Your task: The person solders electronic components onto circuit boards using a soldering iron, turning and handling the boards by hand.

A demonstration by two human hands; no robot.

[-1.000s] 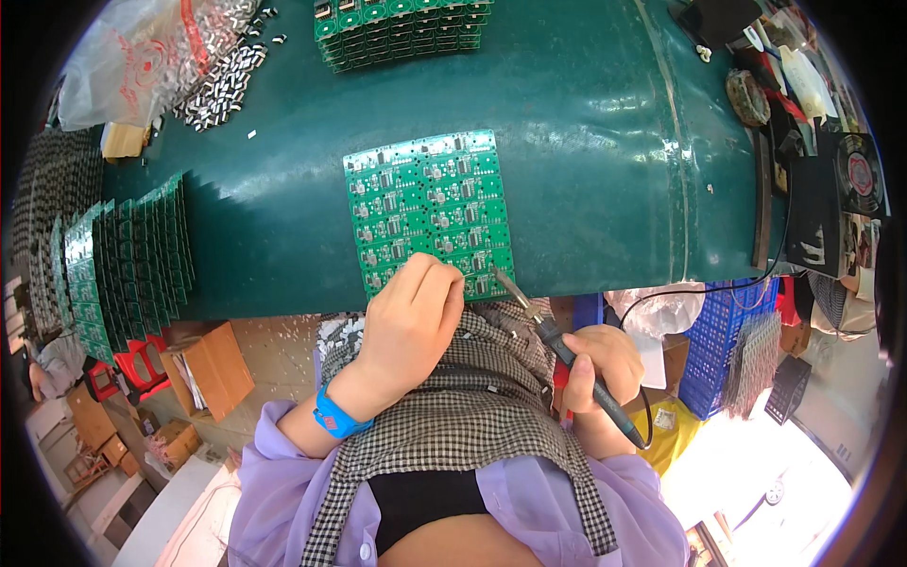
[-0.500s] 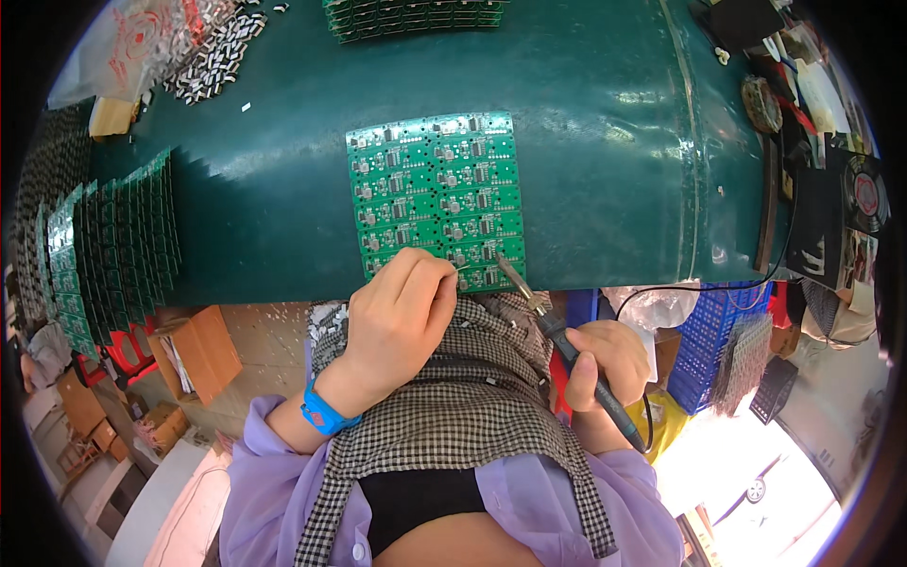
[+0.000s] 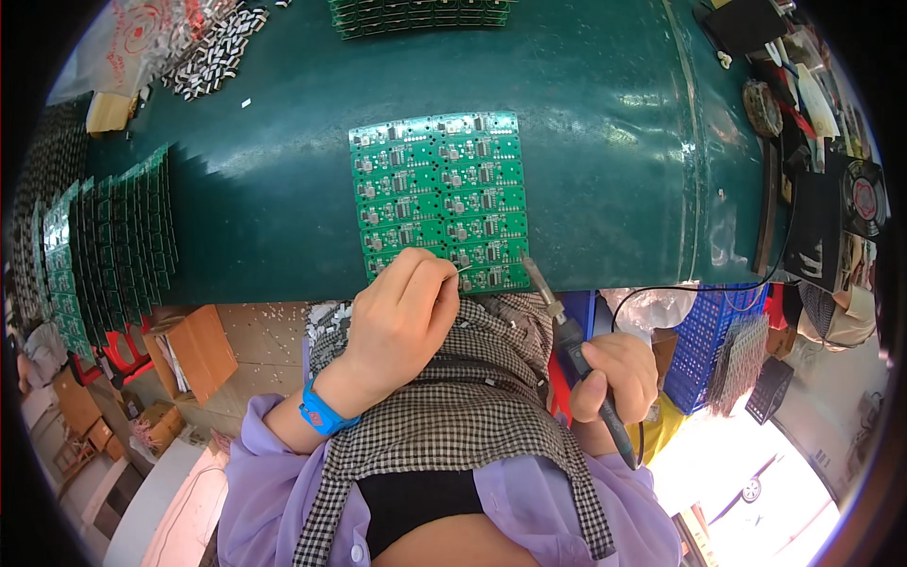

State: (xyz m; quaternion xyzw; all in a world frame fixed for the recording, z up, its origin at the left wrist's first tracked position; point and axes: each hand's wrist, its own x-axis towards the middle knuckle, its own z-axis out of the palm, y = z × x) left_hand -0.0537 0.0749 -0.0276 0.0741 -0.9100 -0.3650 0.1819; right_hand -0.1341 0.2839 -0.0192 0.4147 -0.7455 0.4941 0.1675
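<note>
A green circuit board panel (image 3: 437,189) made of several repeated boards lies flat at the near edge of the table. My left hand (image 3: 402,307) is over its near left part, fingers pinched on a thin piece of solder wire (image 3: 464,269) that pokes out to the right. In my right hand (image 3: 619,378) is a soldering iron (image 3: 574,348), gripped by its dark handle. Its metal tip points away from me and sits at the panel's right edge, near the lower right boards. Whether the tip touches the board I cannot tell.
Stacked circuit panels stand on the left (image 3: 118,246) and at the far edge (image 3: 420,14). Small white-and-black parts (image 3: 217,52) lie in a heap at the far left. The iron's black cord (image 3: 694,289) runs right. A blue crate (image 3: 697,354) stands below the table on the right.
My right hand has shifted the soldering iron a little to the right, its tip going from over the boards to the panel's right edge. The left hand has barely moved.
</note>
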